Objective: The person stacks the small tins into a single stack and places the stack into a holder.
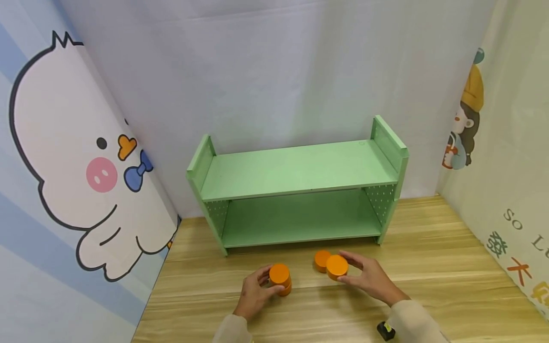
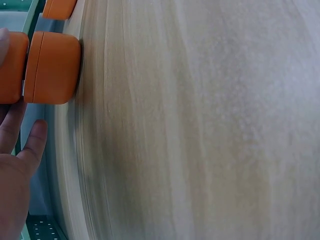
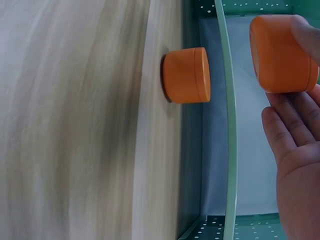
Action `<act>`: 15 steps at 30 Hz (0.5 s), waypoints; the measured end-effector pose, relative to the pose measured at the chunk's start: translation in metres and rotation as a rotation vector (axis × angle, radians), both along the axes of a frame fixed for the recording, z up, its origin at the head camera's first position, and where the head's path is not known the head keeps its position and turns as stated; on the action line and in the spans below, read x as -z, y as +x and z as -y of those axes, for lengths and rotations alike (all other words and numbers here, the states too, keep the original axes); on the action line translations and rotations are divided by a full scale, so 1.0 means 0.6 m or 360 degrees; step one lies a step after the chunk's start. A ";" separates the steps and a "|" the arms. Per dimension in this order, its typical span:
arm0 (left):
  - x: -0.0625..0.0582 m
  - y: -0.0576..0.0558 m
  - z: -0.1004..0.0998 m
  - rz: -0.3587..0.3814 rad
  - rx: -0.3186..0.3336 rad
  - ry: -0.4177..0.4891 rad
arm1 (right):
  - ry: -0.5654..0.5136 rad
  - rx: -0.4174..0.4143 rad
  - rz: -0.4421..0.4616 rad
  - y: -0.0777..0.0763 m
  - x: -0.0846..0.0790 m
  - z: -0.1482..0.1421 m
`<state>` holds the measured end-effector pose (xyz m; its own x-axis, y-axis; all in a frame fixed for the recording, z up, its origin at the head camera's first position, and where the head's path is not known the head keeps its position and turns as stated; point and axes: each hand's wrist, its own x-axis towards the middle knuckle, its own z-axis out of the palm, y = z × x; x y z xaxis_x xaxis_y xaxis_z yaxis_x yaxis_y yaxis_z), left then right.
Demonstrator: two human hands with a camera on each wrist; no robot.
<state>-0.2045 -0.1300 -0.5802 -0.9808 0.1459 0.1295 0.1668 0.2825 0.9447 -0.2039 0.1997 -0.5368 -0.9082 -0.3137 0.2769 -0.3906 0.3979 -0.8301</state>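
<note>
In my left hand is an orange round lidded jar, pinched between thumb and fingers. A second orange jar stands on the table directly beneath it, the two stacked. My right hand grips another orange jar by its sides, raised above the tabletop with a seam near one end showing. A fourth-looking match, an orange jar, stands on the table just behind and left of the raised one, partly overlapped by it in the head view.
A green two-tier shelf with raised, perforated side panels stands behind the jars, against a pale cloth backdrop. A small black object with a yellow-green mark lies by the right sleeve. Printed cartoon panels flank the wooden table.
</note>
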 end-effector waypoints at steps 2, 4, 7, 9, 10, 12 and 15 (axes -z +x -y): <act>0.000 0.000 0.000 0.0004 -0.0001 -0.0004 | 0.0005 0.0003 -0.0004 -0.002 -0.003 0.004; 0.000 -0.001 0.000 0.0009 -0.0002 -0.0005 | 0.0015 0.0004 -0.0009 -0.003 -0.006 0.009; 0.001 -0.001 0.001 0.0012 -0.0005 -0.0004 | 0.0038 0.0000 -0.0025 -0.006 -0.009 0.014; 0.001 -0.001 0.000 0.0018 -0.0008 -0.0001 | 0.0047 -0.0004 -0.0030 -0.008 -0.011 0.018; 0.001 -0.001 0.000 0.0018 -0.0008 0.0001 | 0.0049 -0.0008 -0.0034 -0.010 -0.011 0.020; 0.000 0.000 -0.001 0.0030 -0.0013 0.0001 | 0.0046 -0.0010 -0.0040 -0.012 -0.012 0.023; 0.000 0.000 -0.001 0.0037 -0.0008 -0.0002 | 0.0034 -0.0023 -0.0028 -0.014 -0.014 0.029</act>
<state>-0.2047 -0.1293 -0.5801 -0.9842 0.1412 0.1066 0.1435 0.2845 0.9479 -0.2123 0.1824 -0.5284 -0.8987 -0.3326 0.2860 -0.4109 0.4099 -0.8144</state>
